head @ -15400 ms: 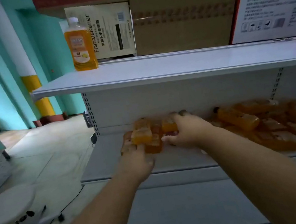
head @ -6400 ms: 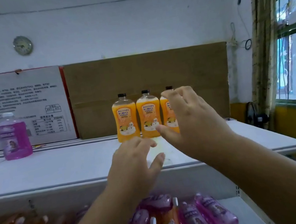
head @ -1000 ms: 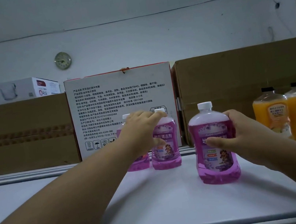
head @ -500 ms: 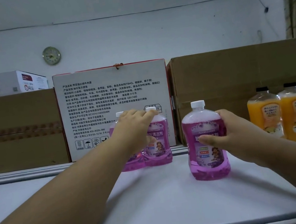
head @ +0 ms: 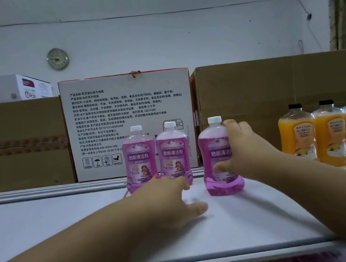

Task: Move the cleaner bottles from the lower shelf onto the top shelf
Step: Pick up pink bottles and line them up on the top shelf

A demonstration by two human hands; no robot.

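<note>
Your right hand (head: 245,149) has its grip wrapped round the third purple bottle (head: 217,157), which stands upright on the top shelf (head: 46,221), at 3 o'clock of the two purple bottles (head: 156,155) standing side by side before the printed white box (head: 128,106). Your left hand (head: 167,201) lies at 6 o'clock of that pair, grip wide, fingers loose, holding nothing. Three orange bottles (head: 330,132) stand in a row at 3 o'clock of the held bottle, well apart.

"地板清洁剂" on the purple bottles (head: 140,162), "GB17400" and "400-8329-366" on the white carton (head: 128,106), "6PCS" on the 10 o'clock box (head: 30,86)
</note>
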